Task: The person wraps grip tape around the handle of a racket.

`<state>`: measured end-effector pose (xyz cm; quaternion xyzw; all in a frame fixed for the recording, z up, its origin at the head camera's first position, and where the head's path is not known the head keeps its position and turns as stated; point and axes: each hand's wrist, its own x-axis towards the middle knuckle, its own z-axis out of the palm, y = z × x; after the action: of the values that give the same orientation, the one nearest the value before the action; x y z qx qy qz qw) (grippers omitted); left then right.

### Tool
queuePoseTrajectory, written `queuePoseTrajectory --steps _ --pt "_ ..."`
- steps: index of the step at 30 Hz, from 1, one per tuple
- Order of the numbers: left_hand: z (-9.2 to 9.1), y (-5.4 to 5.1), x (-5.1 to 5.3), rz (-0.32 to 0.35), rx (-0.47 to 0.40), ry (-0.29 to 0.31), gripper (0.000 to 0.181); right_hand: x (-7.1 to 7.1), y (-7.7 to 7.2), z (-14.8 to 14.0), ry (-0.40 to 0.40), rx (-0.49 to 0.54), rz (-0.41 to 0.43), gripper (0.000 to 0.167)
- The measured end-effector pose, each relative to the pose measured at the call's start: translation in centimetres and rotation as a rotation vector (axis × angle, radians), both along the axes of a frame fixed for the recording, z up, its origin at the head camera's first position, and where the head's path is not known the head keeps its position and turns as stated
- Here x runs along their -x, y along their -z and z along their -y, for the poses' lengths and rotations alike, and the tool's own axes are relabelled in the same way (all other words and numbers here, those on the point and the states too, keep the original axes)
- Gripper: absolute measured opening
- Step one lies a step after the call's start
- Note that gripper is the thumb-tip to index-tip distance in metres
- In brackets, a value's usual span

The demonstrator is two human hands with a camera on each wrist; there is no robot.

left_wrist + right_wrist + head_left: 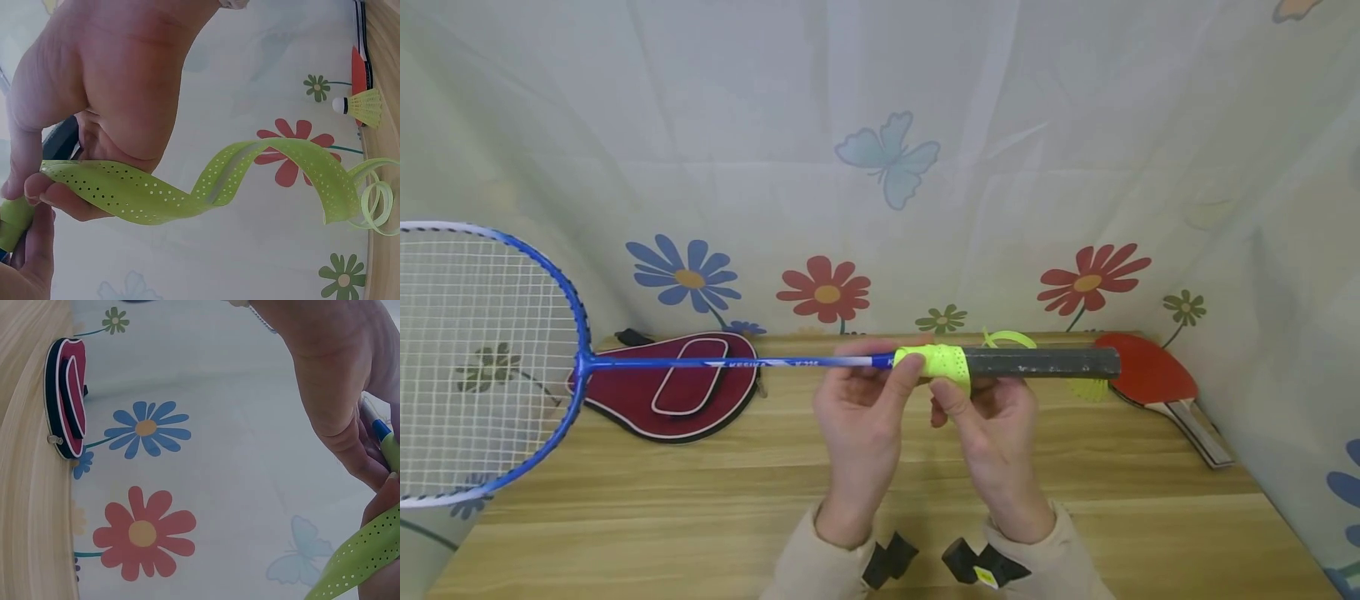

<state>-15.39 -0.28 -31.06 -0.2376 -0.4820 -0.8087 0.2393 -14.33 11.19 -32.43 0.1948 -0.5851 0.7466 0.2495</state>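
Observation:
A blue badminton racket (583, 317) lies level across the head view, its strung head at the left and partly cut off. Bright yellow-green perforated grip tape (943, 362) is wound around the upper part of its handle; the dark grey lower part (1052, 362) is bare. The left hand (861, 417) holds the wrapped part near the cone, thumb in front. Beside it, the right hand (1000, 433) pinches the tape with thumb and fingers under the handle. In the left wrist view, a loose, twisted length of tape (147, 203) trails from the right hand.
A dark red paddle case (632, 408) rests at the table's back left. At the back right lie a red table tennis paddle (1153, 371) and a yellow shuttlecock (362, 107). Patterned cloth (737, 125) hangs behind the wooden table (662, 517).

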Motion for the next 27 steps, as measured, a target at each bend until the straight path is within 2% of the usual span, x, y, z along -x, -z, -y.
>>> queuePoseTrajectory --steps 7,13,18,23,27 --pt "-0.20 0.12 -0.05 0.053 -0.015 -0.004 0.031 -0.29 -0.31 -0.04 -0.012 0.051 0.061 0.028" --pt "-0.17 0.05 -0.19 -0.005 0.026 0.021 0.030 -0.39 -0.47 -0.07 -0.064 0.072 0.043 0.029" --pt "-0.24 -0.10 -0.21 0.010 0.032 -0.047 0.027 -0.31 -0.36 0.00 -0.084 0.091 0.045 0.030" --pt "-0.22 -0.18 -0.15 0.030 0.005 -0.101 0.024 -0.20 -0.30 0.24 -0.134 0.157 0.108 0.035" --pt "-0.12 -0.12 0.16 0.003 -0.033 -0.122 0.025 -0.35 -0.29 0.66 -0.163 0.185 0.180 0.015"
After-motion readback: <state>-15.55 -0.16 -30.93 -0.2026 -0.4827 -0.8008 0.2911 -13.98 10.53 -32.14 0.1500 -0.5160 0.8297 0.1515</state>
